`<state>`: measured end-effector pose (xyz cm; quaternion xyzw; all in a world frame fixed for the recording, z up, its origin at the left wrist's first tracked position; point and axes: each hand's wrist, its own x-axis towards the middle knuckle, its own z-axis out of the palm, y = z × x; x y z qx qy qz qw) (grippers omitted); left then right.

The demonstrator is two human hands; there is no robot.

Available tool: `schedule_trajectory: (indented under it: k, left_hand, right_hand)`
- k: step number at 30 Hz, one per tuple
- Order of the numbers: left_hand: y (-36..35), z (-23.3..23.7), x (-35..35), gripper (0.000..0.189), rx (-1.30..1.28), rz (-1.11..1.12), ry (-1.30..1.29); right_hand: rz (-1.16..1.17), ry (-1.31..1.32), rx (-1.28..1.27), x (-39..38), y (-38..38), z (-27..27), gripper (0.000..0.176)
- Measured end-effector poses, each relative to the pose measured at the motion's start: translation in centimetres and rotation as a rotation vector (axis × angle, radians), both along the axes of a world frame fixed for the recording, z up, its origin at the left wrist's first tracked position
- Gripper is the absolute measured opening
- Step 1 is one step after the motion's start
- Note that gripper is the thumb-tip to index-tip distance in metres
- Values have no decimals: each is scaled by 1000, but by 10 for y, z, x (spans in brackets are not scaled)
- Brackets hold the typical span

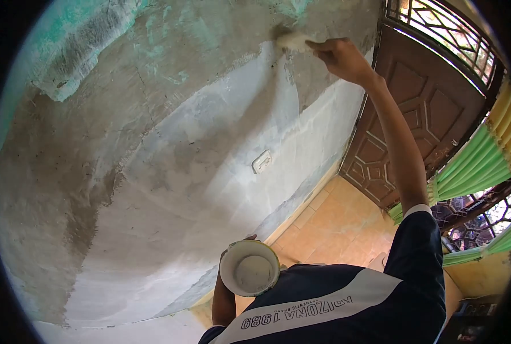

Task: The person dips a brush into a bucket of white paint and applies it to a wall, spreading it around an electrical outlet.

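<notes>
My right hand (347, 60) is raised high, its fingers closed around the handle of a pale, wide brush (294, 41). The bristle end is against the bare grey-brown wall (198, 74), just above the upper edge of a whitish coated area (175, 166). Low in front of my chest, my left hand (251, 237) grips a round white tub (230, 261) from its far side; most of that hand is hidden behind it. Inside the tub lies a pale whitish paint (254, 274). A dark brush shadow falls on the wall.
A white light switch (261, 162) sits on the coated wall. Peeling green paint (75, 40) covers the upper left. To the right are a brown panelled door (393, 109), green curtains (476, 163) and a patterned window grille (479, 221). Orange tiles (318, 223) cover the floor.
</notes>
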<state>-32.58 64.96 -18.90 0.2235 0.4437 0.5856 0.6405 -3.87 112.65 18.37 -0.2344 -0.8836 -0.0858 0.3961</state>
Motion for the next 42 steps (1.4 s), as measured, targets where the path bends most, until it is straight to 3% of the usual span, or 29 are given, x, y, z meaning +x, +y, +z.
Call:
schedule_trajectory:
  k: [5, 11, 13, 14, 16, 20, 26, 28, 31, 37, 40, 42]
  left_hand:
    - [-2, 4, 0, 60, 0, 4, -2]
    - [-2, 17, 5, 58, -34, 19, 150]
    - [-1, 24, 2, 54, -38, 2, -252]
    - [-1, 19, 0, 54, -38, -1, -249]
    - [0, 2, 0, 52, 16, 34, -34]
    - [-1, 6, 0, 51, -4, 19, 22]
    - [-2, 23, 6, 47, -28, 46, 47]
    - [2, 35, 10, 46, -58, 23, -160]
    - [2, 20, 6, 44, -68, 7, -142]
    - [0, -11, -3, 46, -9, -1, 33]
    - [-2, -4, 0, 45, -45, 14, -138]
    - [-2, -7, 1, 45, -43, 22, -103]
  right_hand:
    - [34, 164, 28, -8, -7, -7, 41]
    - [-10, -169, -143, 1, -1, -33, 37]
    - [-31, -322, -210, 9, -1, -28, 38]
    - [-34, -318, -211, 9, -5, -24, 38]
    - [33, -39, -31, 4, -11, -17, 40]
    - [-42, 88, 31, -9, -15, -16, 41]
    - [3, -107, -102, -6, -10, -61, 43]
    - [-19, -154, -141, -1, 3, -81, 43]
    - [-62, -292, -288, 3, 3, -85, 33]
    - [6, 2, -75, 1, -9, -32, 44]
    - [-56, 196, -56, -4, -20, -23, 47]
    - [-5, 144, -68, -6, -9, -39, 46]
